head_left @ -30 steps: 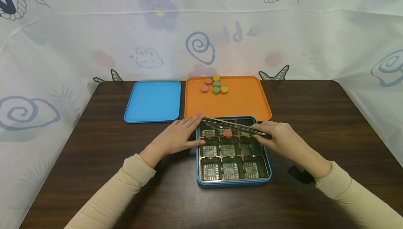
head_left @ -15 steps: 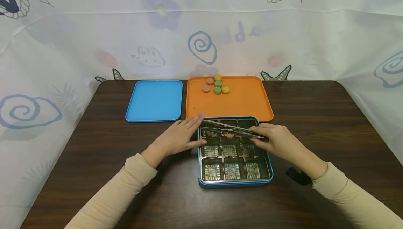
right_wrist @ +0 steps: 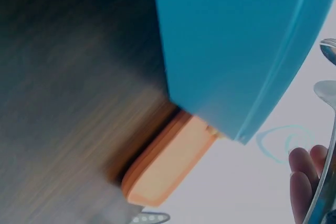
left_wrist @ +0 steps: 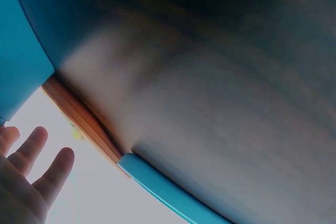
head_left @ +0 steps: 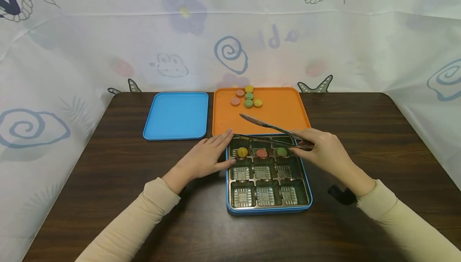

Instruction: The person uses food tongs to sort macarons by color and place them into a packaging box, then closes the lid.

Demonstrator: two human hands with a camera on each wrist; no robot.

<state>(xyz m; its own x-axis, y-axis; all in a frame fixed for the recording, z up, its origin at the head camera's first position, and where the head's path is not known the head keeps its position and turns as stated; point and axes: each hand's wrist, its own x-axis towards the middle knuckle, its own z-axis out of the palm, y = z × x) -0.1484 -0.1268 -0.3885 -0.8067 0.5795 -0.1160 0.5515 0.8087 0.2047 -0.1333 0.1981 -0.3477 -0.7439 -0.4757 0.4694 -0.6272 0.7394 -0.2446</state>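
A blue tin (head_left: 270,211) sits on a dark table (head_left: 180,230), with a hand at either side. The right hand (head_left: 324,146), at the tin's 2 o'clock, is clamped on metal tongs (head_left: 266,125), whose arms stand apart and point toward 10 o'clock. The left hand (head_left: 201,156), at 10 o'clock, lies with fingers extended, its thumb over the rim. The tin's back row holds a yellow macaron (head_left: 242,152) at 11 o'clock, a pink macaron (head_left: 261,153) at 12 and a green macaron (head_left: 282,152) at 1. Beyond, at 12 o'clock, an orange tray (head_left: 277,110) bears six more macarons (head_left: 249,96); a blue tray (head_left: 176,116) lies at 10. Faint lettering (head_left: 274,37) on the backdrop cloth (head_left: 378,34) is illegible. Compared with half a second earlier, the tongs have spread, one arm now over the orange tray, and the yellow macaron is plainly visible; the six on the tray are unchanged
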